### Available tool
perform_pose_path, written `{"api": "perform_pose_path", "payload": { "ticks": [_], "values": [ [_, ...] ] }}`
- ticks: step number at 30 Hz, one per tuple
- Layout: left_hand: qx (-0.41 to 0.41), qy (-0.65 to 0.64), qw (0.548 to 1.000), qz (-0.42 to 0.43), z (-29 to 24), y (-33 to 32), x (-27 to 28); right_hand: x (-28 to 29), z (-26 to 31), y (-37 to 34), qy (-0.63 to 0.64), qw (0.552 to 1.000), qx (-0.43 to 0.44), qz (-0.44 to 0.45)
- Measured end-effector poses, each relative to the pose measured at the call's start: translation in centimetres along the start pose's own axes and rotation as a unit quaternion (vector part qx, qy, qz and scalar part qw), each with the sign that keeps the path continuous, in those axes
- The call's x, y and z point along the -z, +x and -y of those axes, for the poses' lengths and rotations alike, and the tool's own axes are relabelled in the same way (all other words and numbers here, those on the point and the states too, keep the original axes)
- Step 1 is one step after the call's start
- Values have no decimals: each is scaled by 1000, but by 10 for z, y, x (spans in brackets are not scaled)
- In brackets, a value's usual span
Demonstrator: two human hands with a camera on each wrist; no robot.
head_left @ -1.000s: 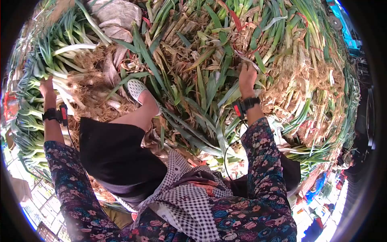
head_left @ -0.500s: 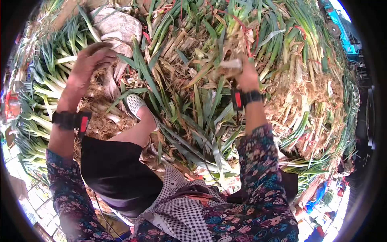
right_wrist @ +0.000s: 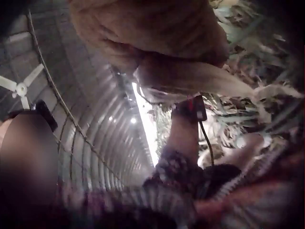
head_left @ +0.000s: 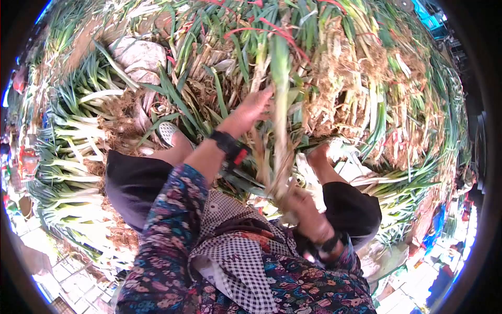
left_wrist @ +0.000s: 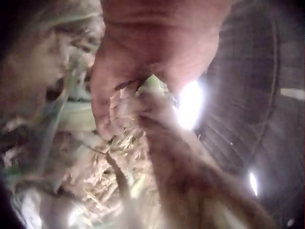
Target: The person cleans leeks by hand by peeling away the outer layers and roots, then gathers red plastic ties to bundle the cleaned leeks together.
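A long leek (head_left: 281, 107), green at the top and pale below, stands blurred in front of the body in the head view. The left hand (head_left: 251, 111) is beside its upper pale part; in the left wrist view the left hand's (left_wrist: 152, 52) fingers and thumb curl around the stalk (left_wrist: 157, 107). Lower down, near the lap, the right hand (head_left: 308, 213) grips its lower end and dry outer leaves, blurred. The right wrist view shows the right hand (right_wrist: 157, 43) curled, with a pale dry leaf strip (right_wrist: 214, 78) trailing from it.
Leeks with pale stems (head_left: 78, 157) lie in rows on the left. Leeks with brown roots (head_left: 334, 89) and red ties (head_left: 277, 32) fill the back and right. A whitish sack (head_left: 138, 55) lies back left; a shoe (head_left: 167, 133) stands among loose leaves.
The left hand has swung from the left pile to the centre, beside the leek. The right hand has drawn back towards the lap, and the leek now extends away from it.
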State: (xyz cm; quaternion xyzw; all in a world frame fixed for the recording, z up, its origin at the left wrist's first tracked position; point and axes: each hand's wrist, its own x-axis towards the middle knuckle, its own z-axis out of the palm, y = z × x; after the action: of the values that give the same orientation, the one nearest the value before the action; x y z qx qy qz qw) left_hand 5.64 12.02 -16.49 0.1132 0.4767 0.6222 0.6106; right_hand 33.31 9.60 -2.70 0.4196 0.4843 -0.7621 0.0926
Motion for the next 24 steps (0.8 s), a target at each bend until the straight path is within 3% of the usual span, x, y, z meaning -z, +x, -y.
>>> {"api": "perform_pose_path", "payload": {
  "ticks": [1,2,3,5,6,7,9,12,13,15,16,17,19,20,21,23,24],
  "values": [
    [-2,-60,998,28,24,12,-6,-4,-20,-15,-58,997,5,46],
    [33,-150,988,-26,32,2,-31,-2,-36,-25,-139,986,47,85],
    [33,-185,982,-19,60,14,-25,2,-50,-31,-219,964,88,123],
    [33,-112,979,-168,81,-1,-43,23,-73,-34,-162,977,-21,138],
    [30,-105,981,-163,75,-7,-53,23,-76,-34,-155,984,32,79],
    [7,-81,982,-169,64,-21,-65,20,-79,-33,-218,963,153,-28],
    [-3,-53,982,-180,48,-52,-86,17,-62,-39,-101,986,119,-66],
    [-143,-61,983,-96,-6,-73,-105,22,-74,-24,19,975,206,-85],
    [-181,-46,980,-64,-24,-79,-106,23,-63,-24,2,966,238,-105],
    [-238,-23,970,-45,-49,-76,-96,45,-63,-6,-139,924,314,-167],
    [-252,-56,965,-50,-63,-79,-96,57,-56,-2,-335,863,319,-201],
    [-267,-88,958,-54,-74,-84,-96,60,-53,1,-476,798,259,-263],
    [-280,-104,951,-77,-82,-92,-94,50,-21,-4,-484,734,384,-281],
    [-278,-124,947,-100,-80,-97,-94,39,-3,-12,-437,779,395,-216],
    [-280,-123,947,-100,-79,-104,-101,23,-1,-6,-437,778,397,-216],
    [-266,-225,933,-84,-82,-121,-125,-10,0,9,-265,848,442,-126],
    [-285,-257,917,-108,-83,-128,-133,-16,-3,16,-173,895,403,-79]
  ]
}}
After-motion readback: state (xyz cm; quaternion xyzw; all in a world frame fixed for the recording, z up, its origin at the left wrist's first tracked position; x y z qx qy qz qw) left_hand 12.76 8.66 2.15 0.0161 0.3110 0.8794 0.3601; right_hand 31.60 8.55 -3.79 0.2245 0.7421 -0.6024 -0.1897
